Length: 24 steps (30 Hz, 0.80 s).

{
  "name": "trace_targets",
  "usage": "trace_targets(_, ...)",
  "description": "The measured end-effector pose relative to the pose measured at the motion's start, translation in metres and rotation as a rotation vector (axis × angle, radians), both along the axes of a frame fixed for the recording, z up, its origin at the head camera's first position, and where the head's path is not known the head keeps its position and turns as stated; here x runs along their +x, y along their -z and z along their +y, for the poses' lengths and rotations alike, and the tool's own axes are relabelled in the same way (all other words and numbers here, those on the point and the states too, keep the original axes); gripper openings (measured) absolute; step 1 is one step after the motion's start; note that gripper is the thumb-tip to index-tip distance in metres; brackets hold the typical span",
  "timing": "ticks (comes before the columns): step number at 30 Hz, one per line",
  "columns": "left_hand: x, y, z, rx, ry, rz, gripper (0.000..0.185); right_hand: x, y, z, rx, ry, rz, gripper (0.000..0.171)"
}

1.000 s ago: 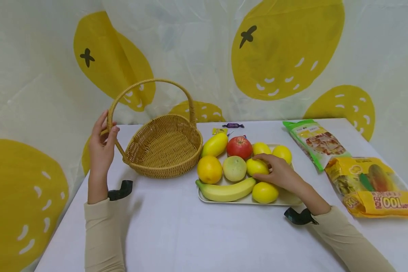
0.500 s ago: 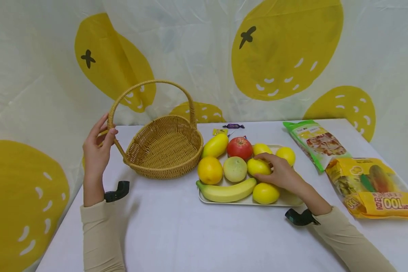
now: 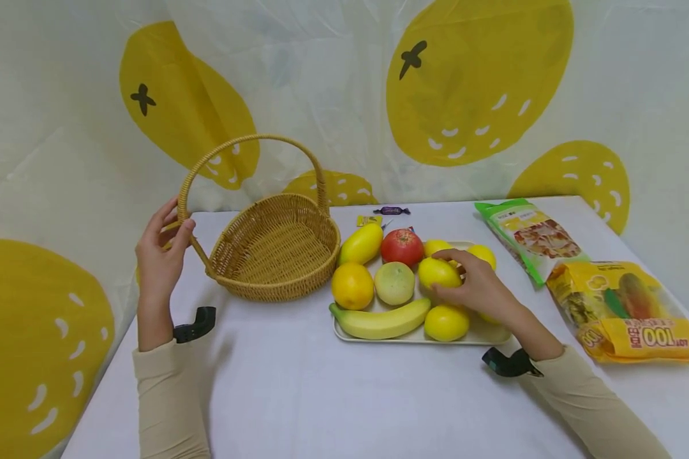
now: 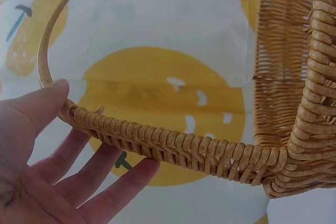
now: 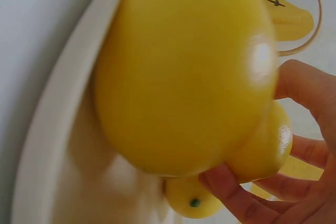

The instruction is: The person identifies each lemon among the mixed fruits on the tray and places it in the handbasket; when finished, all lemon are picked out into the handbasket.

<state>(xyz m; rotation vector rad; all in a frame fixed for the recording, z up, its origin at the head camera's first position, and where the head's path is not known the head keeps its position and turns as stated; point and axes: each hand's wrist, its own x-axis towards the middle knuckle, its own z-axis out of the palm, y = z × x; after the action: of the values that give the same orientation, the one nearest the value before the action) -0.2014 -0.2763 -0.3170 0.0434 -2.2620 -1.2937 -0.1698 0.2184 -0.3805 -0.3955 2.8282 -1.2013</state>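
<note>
The right hand [image 3: 479,290] is curling its fingers and thumb round a lemon [image 3: 438,272] near the middle of the cream tray [image 3: 379,340], and in the right wrist view the fingertips [image 5: 226,182] are pressing on the fruit's underside, so it is being held rather than merely touched; whether it is already clear of the tray I cannot tell. The left hand [image 3: 159,255] is holding the handle [image 4: 157,142] of the wicker basket [image 3: 278,255] low on its left side, thumb over the top and fingers loosely spread beneath, tipping the empty basket's mouth towards the tray. Round the gripped lemon other fruit are crowding: a pale melon [image 3: 395,283] just beside it, a red apple [image 3: 402,247] behind, a lemon [image 3: 446,322] in front, a banana [image 3: 379,322] lying along the near edge, with an orange [image 3: 353,286] and a mango [image 3: 361,243] on the basket side. Two snack bags [image 3: 620,306] are lying well apart to the right on the white table [image 3: 321,395]. Judging from this, the picking-up step is in hand; the next move is calling for a clean lift clear of its neighbours and a carry leftward over the apple and melon into the basket, with the left hand keeping it steady.
</note>
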Motion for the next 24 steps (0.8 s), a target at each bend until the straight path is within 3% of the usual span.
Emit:
trace_targets(11, -0.002, 0.0, -0.002, -0.049, -0.035, -0.01, 0.049, -0.003, -0.021, -0.012, -0.04, 0.012, 0.176, 0.051)
trace_targets(24, 0.0, 0.0, 0.0, -0.051, -0.032, -0.04, 0.05, -0.01, -0.044, -0.059, -0.152, -0.134, 0.287, 0.051)
